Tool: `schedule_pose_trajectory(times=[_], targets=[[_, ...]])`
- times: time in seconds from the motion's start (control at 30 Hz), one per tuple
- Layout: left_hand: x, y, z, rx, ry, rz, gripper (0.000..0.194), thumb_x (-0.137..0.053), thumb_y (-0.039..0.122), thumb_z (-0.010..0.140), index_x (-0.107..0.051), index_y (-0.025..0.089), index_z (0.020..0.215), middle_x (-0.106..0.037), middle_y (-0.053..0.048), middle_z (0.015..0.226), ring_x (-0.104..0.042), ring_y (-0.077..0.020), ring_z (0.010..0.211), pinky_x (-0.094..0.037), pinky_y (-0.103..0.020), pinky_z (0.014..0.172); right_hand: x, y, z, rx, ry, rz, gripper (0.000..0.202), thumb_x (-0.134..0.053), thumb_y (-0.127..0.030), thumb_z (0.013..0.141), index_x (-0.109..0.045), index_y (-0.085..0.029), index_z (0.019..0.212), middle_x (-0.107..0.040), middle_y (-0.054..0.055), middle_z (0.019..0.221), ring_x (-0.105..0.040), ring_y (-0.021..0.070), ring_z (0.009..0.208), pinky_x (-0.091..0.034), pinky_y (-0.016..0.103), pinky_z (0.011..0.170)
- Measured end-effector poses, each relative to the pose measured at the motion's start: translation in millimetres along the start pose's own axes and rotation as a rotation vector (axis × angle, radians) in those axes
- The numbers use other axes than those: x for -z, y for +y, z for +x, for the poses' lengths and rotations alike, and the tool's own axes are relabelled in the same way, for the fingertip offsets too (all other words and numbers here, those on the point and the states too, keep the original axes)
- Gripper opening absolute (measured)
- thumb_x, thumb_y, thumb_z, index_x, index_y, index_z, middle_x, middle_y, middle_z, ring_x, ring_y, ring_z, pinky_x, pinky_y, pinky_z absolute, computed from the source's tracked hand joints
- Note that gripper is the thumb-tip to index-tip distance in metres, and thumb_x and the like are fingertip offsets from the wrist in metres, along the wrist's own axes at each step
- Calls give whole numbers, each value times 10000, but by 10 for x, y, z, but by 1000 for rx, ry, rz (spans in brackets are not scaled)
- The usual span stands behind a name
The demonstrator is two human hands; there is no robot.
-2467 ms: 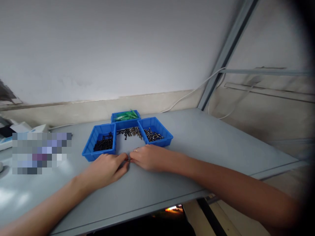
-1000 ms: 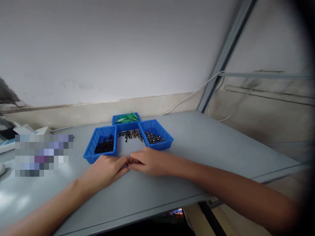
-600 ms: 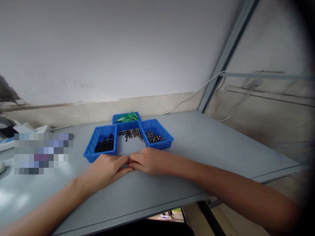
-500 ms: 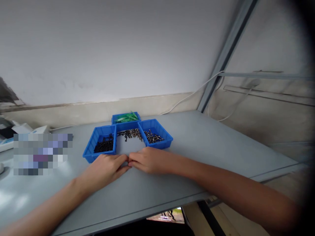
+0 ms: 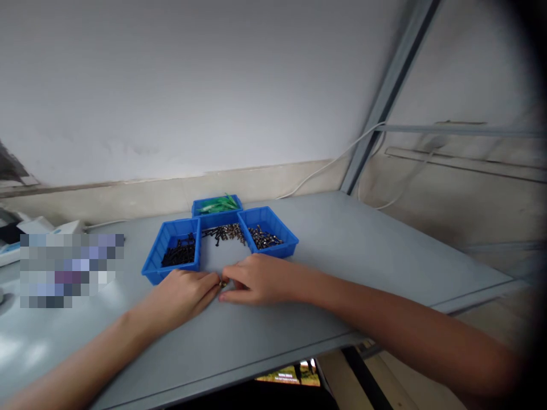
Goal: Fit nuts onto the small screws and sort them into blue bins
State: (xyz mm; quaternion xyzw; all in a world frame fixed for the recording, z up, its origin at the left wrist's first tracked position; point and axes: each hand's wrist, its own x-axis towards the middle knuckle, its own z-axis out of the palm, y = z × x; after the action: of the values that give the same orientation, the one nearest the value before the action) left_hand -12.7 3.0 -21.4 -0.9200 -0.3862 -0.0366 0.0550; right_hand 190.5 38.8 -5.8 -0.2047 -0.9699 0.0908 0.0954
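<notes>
Head view: a small metal piece at the left fingertips, the right hand parted beside it

Nearest, a lit screen (image 5: 290,373) shows below the edge of the grey table (image 5: 239,341). Above the tabletop, the left hand (image 5: 183,290) pinches the small metal piece (image 5: 223,283) between thumb and forefinger. The right hand (image 5: 265,279) has its thumb and index spread apart, the index close to the piece (whether it touches, I cannot tell). Good handling here probably means a steady left pinch, the right thumb and index meeting the piece squarely, and both hands low, so a slip costs little.

Just beyond, the left blue bin (image 5: 162,245) holds black screws (image 5: 179,254) and the right blue bin (image 5: 284,249) holds shiny metal parts (image 5: 264,238). Between them lies a loose pile (image 5: 226,232), best left unbrushed by the knuckles. Farthest, the rear blue bin (image 5: 220,218) holds green items (image 5: 222,204).
</notes>
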Motion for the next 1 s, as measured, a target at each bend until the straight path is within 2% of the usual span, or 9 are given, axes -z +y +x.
schedule_pose_trajectory(times=[0.07, 0.23, 0.37, 0.7, 1.0], targets=[[-3, 1, -2, -2, -11, -11, 260, -354, 278, 916, -558, 182, 787, -616, -1, 666, -597, -138, 599, -412, -229, 545, -21, -9, 12, -5, 15, -37, 298, -402, -414, 879, -541, -164, 796, -592, 12, 656, -513, 120, 578, -289, 236, 514], [22, 12, -9, -20, -8, -20, 297, -316, 280, 933, -579, 190, 826, -637, -1, 712, -605, -148, 624, -438, -254, 579, -41, -10, 29, -45, 22, -102, 162, -441, -275, 848, -544, -161, 799, -583, 9, 631, -487, 112, 537, -248, 238, 480], [47, 16, -3, -46, 2, -22, 278, -312, 272, 935, -579, 202, 903, -648, -4, 771, -614, -154, 663, -456, -265, 602, -41, 11, 20, -55, 21, -84, 145, -447, -279, 831, -532, -164, 804, -590, 14, 648, -483, 107, 537, -248, 228, 470], [24, 5, -16, -68, 39, 26, 270, -310, 220, 922, -572, 172, 873, -625, -15, 697, -608, -155, 603, -470, -271, 560, -62, 24, 20, -57, 12, -113, 173, -431, -304, 840, -535, -166, 846, -599, 18, 667, -490, 117, 526, -235, 244, 466], [48, 15, -15, -50, 50, -6, 280, -313, 236, 925, -587, 185, 904, -651, -16, 732, -622, -157, 634, -474, -267, 583, -105, 52, 38, -3, -1, -110, 164, -417, -279, 859, -529, -159, 845, -607, 27, 711, -530, 126, 589, -294, 242, 501]])
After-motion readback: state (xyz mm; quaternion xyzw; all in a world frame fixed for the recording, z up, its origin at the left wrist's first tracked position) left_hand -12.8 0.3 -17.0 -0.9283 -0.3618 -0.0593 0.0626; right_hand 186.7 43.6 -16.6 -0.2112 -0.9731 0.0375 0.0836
